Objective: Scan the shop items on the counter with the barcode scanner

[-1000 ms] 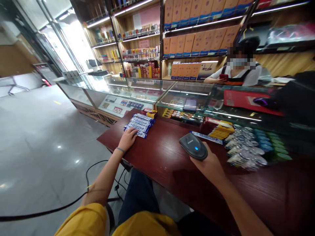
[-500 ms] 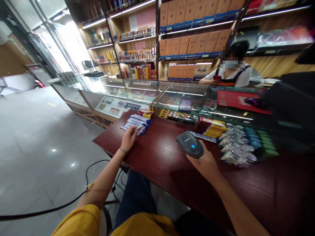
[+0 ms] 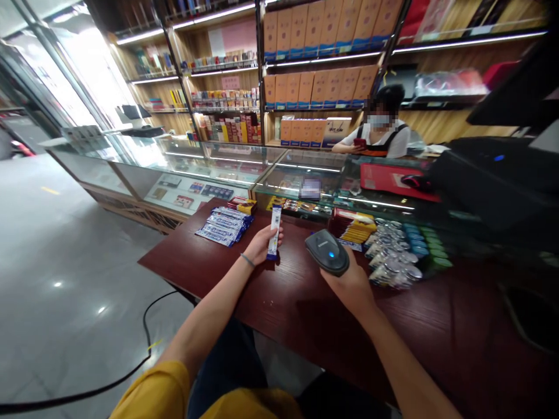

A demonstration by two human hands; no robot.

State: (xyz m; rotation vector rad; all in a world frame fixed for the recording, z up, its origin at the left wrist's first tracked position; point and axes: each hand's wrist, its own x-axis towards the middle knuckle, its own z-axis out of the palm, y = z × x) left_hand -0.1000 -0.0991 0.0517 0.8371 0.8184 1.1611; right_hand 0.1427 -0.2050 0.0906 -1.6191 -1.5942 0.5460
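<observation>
My left hand is closed round a slim blue and white packet, held upright above the dark red wooden table. My right hand grips a dark grey barcode scanner with a blue light, its head close to the packet's right side. A pile of the same blue and white packets lies on the table to the left of my left hand.
Yellow packets, silver wrapped items and blue and green tins sit right of the scanner. Glass display counters run behind the table. A person sits behind the counter holding a phone. A black cable crosses the floor.
My left hand has lifted one packet off the pile and brought it rightward beside the scanner. The view has swung a little to the right.
</observation>
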